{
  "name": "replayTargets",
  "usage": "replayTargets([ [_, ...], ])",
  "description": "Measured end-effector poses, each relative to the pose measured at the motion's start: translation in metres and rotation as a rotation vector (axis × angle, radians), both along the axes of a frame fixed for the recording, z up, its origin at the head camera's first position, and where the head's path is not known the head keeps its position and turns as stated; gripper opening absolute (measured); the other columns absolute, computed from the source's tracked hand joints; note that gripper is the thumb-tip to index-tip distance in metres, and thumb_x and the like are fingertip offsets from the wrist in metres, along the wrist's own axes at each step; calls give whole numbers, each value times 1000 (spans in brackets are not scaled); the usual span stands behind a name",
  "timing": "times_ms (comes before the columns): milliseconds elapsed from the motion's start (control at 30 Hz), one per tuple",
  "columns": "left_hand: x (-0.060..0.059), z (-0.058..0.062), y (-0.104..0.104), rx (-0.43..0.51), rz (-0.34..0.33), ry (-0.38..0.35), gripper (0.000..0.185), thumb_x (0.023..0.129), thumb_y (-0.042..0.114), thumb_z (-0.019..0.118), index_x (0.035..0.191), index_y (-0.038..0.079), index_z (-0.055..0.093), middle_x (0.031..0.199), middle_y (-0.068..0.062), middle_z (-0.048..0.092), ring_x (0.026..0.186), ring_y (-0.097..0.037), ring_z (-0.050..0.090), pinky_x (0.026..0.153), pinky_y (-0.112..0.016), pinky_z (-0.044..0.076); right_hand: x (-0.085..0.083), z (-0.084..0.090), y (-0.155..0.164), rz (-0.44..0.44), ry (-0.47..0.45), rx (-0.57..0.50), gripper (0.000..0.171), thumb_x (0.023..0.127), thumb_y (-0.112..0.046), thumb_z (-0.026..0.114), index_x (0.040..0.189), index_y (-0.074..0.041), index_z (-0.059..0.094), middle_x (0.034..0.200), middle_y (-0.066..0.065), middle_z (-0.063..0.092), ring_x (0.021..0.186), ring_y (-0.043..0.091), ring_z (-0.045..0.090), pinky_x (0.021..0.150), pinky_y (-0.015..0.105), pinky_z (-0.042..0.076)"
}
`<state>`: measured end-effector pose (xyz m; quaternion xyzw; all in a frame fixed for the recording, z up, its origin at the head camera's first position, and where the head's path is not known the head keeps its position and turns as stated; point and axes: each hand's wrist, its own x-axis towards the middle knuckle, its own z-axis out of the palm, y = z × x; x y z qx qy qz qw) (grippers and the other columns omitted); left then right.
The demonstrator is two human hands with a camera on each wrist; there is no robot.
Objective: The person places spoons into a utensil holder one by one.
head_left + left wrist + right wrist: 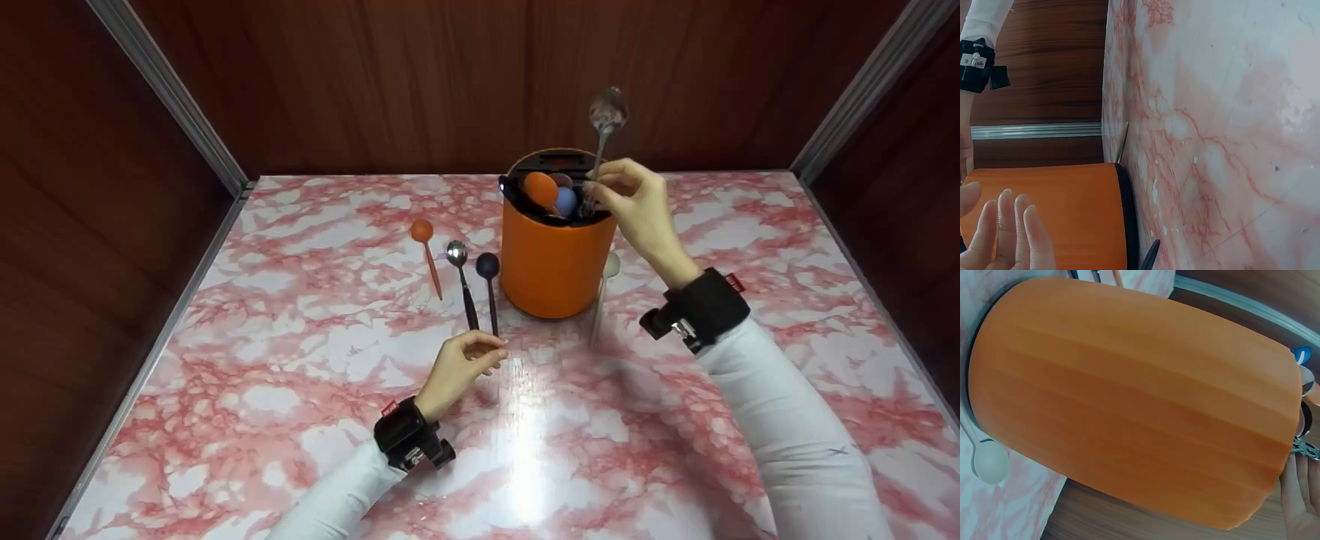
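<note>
Head view: saw metal spoon (608, 111) pinched by right hand (637, 206), bowl upward; found orange holder (556, 262) just below-left of that hand. Noted left hand (461, 367) relaxed, near black spoon (488, 267).

Left wrist view: saw left fingers (1037, 236) nearly straight, orange holder beyond them.

Right wrist view: saw ornate handle (1305, 449) at right fingers (1302, 478), pale spoon (991, 462) well apart from that hand.

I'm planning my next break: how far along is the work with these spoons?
If the orange holder is being filled, the orange utensil and blue utensil inside it look done. The right hand pinches an ornate metal spoon at the opening. Remaining on the table: the orange spoon, black-handled metal spoon, black spoon and pale spoon. Whether it's filling or emptying, I can't tell.
</note>
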<state>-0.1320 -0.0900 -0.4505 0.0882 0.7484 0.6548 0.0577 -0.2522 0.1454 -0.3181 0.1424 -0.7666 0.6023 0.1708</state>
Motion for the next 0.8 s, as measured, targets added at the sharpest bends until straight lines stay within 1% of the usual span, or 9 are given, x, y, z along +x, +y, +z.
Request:
replayTargets([
  [100,0,-2,0,5,-5,-7,27,86,5,62,105,-13,59,93,-23,66,75,-18,61,71,-36,56,-1,-3,0,15,-18,28,10,84,-2,62,91,5,63,75,-12,63,67,-3,60,65,14,53],
  [133,-1,-3,0,6,-5,-8,27,86,5,62,105,-14,59,93,-24,65,75,-18,61,71,-37,56,-1,-4,0,14,-18,35,11,84,-2,63,91,6,64,75,-10,64,67,-3,60,65,14,53],
  [233,0,-3,1,13,-6,-8,27,86,5,61,105,-14,58,93,-26,65,74,-16,61,70,-35,56,-1,-5,0,10,-17,62,15,83,-1,63,93,10,65,75,-11,65,65,-5,59,63,11,50],
  [300,0,-3,1,14,-4,-10,27,85,4,61,105,-14,58,93,-26,65,73,-14,60,69,-33,56,-1,-6,1,-11,-18,91,16,83,-2,63,93,10,67,74,-15,63,64,-8,57,63,8,48],
  [367,0,-3,1,17,-6,-9,27,85,3,61,105,-15,58,92,-27,65,72,-12,60,68,-31,55,0,-6,1,-13,-23,97,16,83,-1,63,93,11,67,72,-19,61,63,-9,57,62,8,48],
  [567,0,-4,1,23,-7,-20,25,85,1,59,105,-15,58,93,-26,65,76,-18,62,68,-28,55,2,-7,6,-1,-1,104,17,83,-5,66,94,8,69,71,-23,61,67,-8,59,64,8,49],
  [633,0,-4,1,21,-5,-22,25,85,1,59,105,-15,58,94,-26,65,76,-18,62,68,-28,55,3,-7,8,-2,11,103,18,82,-7,67,95,6,70,73,-24,62,69,-7,60,65,8,50],
  [800,0,-4,2,16,-1,-27,26,85,3,60,105,-15,58,94,-27,64,75,-16,62,69,-30,55,4,-9,16,-41,38,80,16,81,-6,68,92,6,70,78,-6,70,68,-6,60,66,10,50],
])
